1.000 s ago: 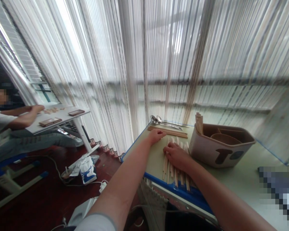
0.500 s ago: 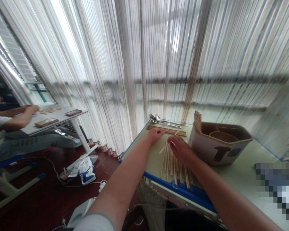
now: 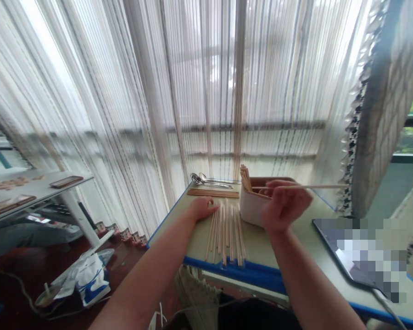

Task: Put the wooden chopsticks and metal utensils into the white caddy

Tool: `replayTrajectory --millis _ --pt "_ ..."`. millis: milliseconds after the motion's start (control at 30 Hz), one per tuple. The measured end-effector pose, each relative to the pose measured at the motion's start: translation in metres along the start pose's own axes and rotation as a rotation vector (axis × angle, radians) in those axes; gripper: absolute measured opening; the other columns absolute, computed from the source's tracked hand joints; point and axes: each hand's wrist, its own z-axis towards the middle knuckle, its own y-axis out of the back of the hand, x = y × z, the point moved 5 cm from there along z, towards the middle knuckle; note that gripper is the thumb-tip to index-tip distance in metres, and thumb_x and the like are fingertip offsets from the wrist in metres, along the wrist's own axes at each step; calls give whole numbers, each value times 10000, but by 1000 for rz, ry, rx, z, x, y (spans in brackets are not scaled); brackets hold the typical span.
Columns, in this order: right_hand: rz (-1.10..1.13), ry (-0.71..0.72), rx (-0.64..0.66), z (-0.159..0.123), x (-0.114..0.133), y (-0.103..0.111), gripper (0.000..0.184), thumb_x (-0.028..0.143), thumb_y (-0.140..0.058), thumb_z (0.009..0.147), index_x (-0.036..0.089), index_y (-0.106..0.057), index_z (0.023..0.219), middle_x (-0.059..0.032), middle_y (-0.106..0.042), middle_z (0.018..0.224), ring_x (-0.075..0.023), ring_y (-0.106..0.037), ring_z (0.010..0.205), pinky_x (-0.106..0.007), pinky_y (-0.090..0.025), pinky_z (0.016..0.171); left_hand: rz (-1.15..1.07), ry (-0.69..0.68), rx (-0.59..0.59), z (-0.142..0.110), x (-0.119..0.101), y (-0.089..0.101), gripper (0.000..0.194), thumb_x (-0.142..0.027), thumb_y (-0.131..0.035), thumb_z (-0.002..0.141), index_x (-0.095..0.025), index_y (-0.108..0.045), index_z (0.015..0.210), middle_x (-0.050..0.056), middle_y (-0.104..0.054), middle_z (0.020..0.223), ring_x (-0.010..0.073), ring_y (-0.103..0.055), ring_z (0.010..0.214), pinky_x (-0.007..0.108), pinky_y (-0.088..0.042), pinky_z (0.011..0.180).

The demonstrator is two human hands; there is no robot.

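Note:
My right hand (image 3: 285, 204) is raised in front of the utensil holder (image 3: 252, 208), closed around one pale wooden chopstick (image 3: 325, 186). That chopstick lies nearly level and sticks out on both sides of the fist. My left hand (image 3: 203, 208) rests on the table, fingers loosely bent and nothing seen in them, its fingertips by the upper ends of the loose chopsticks (image 3: 223, 233). These lie side by side, pointing toward the front edge. Several more chopsticks (image 3: 245, 178) stand in the holder's left corner. My right hand hides much of the holder.
Darker chopsticks (image 3: 211, 193) lie in a row behind my left hand, with a slotted ladle (image 3: 195, 178) and a spoon (image 3: 203, 176) beyond. A tablet (image 3: 333, 247) with a cable lies at the right. Another table (image 3: 55, 190) with small pieces stands at the left.
My right hand has lifted one chopstick from the loose ones and carried it right, up to the holder. My left hand stays on the table. The view has turned right.

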Motion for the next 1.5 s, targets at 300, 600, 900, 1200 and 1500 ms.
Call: replayTrajectory --millis 300,600,900,1200,1500 --pt "-409 -277 180 20 -44 0 245 349 -420 878 190 -492 1049 -48 -680 814 -145 -608 658 -257 -414 605 81 42 38 1 -9 3 395 -547 -466 784 -197 -622 880 18 -619 708 153 -553 656 246 -298 555" --pt "-836 -267 641 9 -47 -16 257 382 -435 865 223 -633 904 -39 -677 785 -173 -590 705 -264 -315 588 68 70 27 1 -9 3 368 -539 -470 772 -215 -624 856 14 -617 696 158 -540 645 262 -326 578" --pt "-766 -41 684 11 -44 -18 246 328 -459 863 208 -674 862 -75 -653 858 -214 -522 864 -310 -359 720 27 79 -24 1 -9 5 341 -503 -497 774 -193 -623 840 3 -576 620 146 -523 591 254 -306 546" --pt "-802 -46 741 7 -47 -19 233 324 -468 858 212 -672 852 -71 -669 873 -216 -528 873 -296 -368 669 9 60 -42 3 -7 5 357 -513 -490 786 -186 -626 832 -18 -542 582 118 -486 551 237 -279 531" --pt "-783 -48 762 6 -51 -20 230 345 -468 859 238 -672 859 -46 -678 891 -217 -516 871 -301 -354 657 17 90 -10 3 -8 6 377 -534 -487 779 -186 -632 787 -5 -576 612 123 -493 569 240 -286 538"
